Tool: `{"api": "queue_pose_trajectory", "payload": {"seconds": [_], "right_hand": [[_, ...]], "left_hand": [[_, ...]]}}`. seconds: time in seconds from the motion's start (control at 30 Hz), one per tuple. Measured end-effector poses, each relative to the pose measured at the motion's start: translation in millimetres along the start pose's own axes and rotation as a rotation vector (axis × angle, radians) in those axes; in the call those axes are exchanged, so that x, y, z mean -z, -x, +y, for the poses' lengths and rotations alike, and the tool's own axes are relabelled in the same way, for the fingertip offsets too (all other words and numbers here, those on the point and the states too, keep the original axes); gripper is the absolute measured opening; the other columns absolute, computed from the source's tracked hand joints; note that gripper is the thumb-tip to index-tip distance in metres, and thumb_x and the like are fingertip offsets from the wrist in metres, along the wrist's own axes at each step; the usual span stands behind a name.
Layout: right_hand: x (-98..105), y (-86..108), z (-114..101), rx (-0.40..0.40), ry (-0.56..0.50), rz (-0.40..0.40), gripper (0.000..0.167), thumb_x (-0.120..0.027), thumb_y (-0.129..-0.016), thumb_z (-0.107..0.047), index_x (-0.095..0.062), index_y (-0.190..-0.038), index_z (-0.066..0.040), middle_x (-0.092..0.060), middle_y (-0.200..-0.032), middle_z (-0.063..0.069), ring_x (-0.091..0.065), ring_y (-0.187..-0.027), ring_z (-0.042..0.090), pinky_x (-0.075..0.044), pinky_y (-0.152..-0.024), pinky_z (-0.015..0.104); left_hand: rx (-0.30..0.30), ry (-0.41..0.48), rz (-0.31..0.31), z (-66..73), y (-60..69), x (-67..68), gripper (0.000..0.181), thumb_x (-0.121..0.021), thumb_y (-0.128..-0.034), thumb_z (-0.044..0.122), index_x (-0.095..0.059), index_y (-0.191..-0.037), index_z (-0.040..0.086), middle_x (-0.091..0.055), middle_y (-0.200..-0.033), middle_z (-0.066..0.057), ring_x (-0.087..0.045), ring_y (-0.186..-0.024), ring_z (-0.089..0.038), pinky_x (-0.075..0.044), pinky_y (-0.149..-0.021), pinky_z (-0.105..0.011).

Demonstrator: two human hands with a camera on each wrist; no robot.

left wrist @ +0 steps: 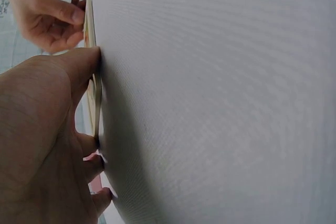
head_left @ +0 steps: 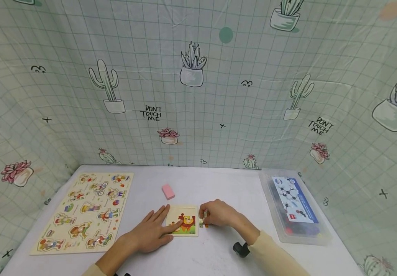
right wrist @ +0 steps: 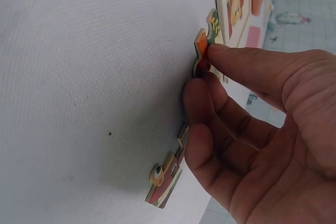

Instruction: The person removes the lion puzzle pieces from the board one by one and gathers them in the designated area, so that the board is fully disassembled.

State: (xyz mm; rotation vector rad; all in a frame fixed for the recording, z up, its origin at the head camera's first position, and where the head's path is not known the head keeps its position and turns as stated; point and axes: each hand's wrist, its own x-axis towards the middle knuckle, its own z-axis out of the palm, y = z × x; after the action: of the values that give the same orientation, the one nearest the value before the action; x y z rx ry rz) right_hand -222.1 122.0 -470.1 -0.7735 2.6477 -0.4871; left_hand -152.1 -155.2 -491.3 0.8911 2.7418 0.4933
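A large pegboard (head_left: 81,214) with printed figures lies flat on the white table (head_left: 219,184), well to the left of the puzzle tray (head_left: 182,207). The puzzle tray is the reference for all positions below.

The left hand (head_left: 150,232) is at the left side of the tray, palm down, with the fingers extended and spread. Its index finger lies across the picture inside the tray; the thumb is at the tray's near edge. The hand grips nothing.

A pink block (head_left: 168,191) is located just beyond the far edge of the tray, toward its left corner, and does not touch it.

The tray lies flat on the table. Fitted pieces (head_left: 189,226) showing a yellow-and-red character on green fill part of its recess; pale base is visible above them.

The right hand (head_left: 220,212) is immediately to the right of the tray. Its thumb and fingers pinch a puzzle piece (right wrist: 201,51) with an orange face, held tilted. A green piece (right wrist: 212,22) is positioned between this piece and the tray. Further loose pieces (right wrist: 165,182) lie on the table, farther from the tray.

A black object (head_left: 241,250) is near the right wrist, to the right of the tray on its near side. A transparent case (head_left: 322,235) with a blue-and-white label (head_left: 295,199) lies well to the right of the tray.
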Motion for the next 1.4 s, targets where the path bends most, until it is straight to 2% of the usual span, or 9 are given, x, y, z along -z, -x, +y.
{"api": "queue_pose_trajectory", "payload": {"seconds": [0.93,1.4], "right_hand": [[-0.1,4.1,2.5,0.039,0.007,-0.004,0.009,-0.073,-0.091,-0.016,-0.068,-0.092,-0.023,-0.057,-0.072,-0.013,-0.049,-0.063,0.006,-0.041,-0.058,0.024],[1.6,4.8,3.0,0.065,-0.028,-0.023,0.013,-0.075,-0.089,-0.012,-0.07,-0.095,-0.022,-0.055,-0.07,-0.01,-0.048,-0.062,0.005,-0.039,-0.056,0.022]], "left_hand": [[-0.002,-0.006,-0.004,0.5,0.7,-0.4,0.047,-0.047,-0.1048,0.043,-0.05,-0.15,0.031,-0.016,-0.164,-0.027,-0.015,-0.152,-0.042,-0.02,-0.116,-0.065],[-0.01,0.002,0.001,-1.3,-0.4,-0.2,0.047,-0.047,-0.1052,0.042,-0.05,-0.15,0.03,-0.016,-0.164,-0.028,-0.014,-0.152,-0.044,-0.019,-0.115,-0.066]]}}
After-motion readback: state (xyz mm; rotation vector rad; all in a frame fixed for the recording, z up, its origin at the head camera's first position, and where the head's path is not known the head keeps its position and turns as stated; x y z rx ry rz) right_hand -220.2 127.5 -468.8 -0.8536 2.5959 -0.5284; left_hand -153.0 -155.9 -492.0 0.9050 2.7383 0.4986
